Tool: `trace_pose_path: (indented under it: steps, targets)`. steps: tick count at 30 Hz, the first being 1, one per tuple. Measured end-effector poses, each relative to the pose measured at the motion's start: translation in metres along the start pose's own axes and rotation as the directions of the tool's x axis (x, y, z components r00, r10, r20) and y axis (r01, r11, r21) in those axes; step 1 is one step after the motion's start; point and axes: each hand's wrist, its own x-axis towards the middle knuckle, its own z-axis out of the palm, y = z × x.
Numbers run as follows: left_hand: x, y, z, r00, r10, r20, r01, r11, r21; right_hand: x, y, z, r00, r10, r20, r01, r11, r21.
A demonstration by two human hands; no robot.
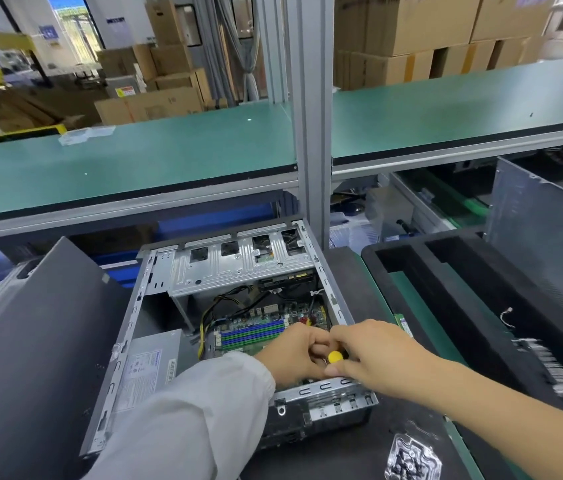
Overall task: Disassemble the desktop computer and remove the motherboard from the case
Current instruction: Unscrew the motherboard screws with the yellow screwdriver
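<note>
Case [155, 306] lies open on the worktop [352, 455] in front of you, its dark side panel [34, 341] propped at the left. Inside it, the motherboard [256, 327] is still seated beneath the drive cage [238, 268], cables [217, 306] still attached. Your left hand [294, 355] and right hand [373, 351] meet over the board's near right corner, fingers curled round the yellow-capped screwdriver [335, 357]; the tip is hidden. Risk, as I judge it: the tip slips off a screw and gouges the board, or a loosened screw drops among the components rather than reaching the clear screw tray [411, 459].
</note>
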Motion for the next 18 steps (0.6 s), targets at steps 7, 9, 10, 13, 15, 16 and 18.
trace_pose_path:
  steps: [7,9,10,13,15,16,18]
  targets:
    - [0.004,-0.004,0.003,0.997,-0.013,-0.07,0.017,0.999,0.044,-0.003,-0.01,0.023,0.983,0.133,-0.128,-0.147,0.984,-0.104]
    - [0.003,-0.003,0.003,0.999,-0.017,-0.045,0.017,1.0,-0.014,-0.004,-0.011,0.027,0.978,0.128,-0.165,-0.142,0.987,-0.077]
    - [0.001,-0.002,0.002,1.0,-0.02,-0.017,0.019,0.997,-0.07,-0.005,-0.01,0.027,0.978,0.119,-0.174,-0.131,0.99,-0.059]
    - [-0.001,0.002,0.001,0.999,-0.021,0.043,0.029,0.979,-0.2,-0.009,-0.006,0.026,0.979,0.077,-0.188,-0.083,0.996,-0.026]
    - [0.0,0.002,0.002,0.998,-0.01,0.055,0.022,0.977,-0.211,-0.012,-0.003,0.026,0.981,0.045,-0.189,-0.049,0.999,-0.015]
    - [0.0,0.002,0.002,0.998,-0.003,0.057,0.015,0.978,-0.207,-0.014,-0.002,0.025,0.982,0.031,-0.185,-0.035,0.999,-0.017]
    - [0.0,0.002,0.003,0.998,0.008,0.062,0.004,0.98,-0.2,-0.015,0.0,0.022,0.985,0.001,-0.17,-0.006,1.0,-0.031]
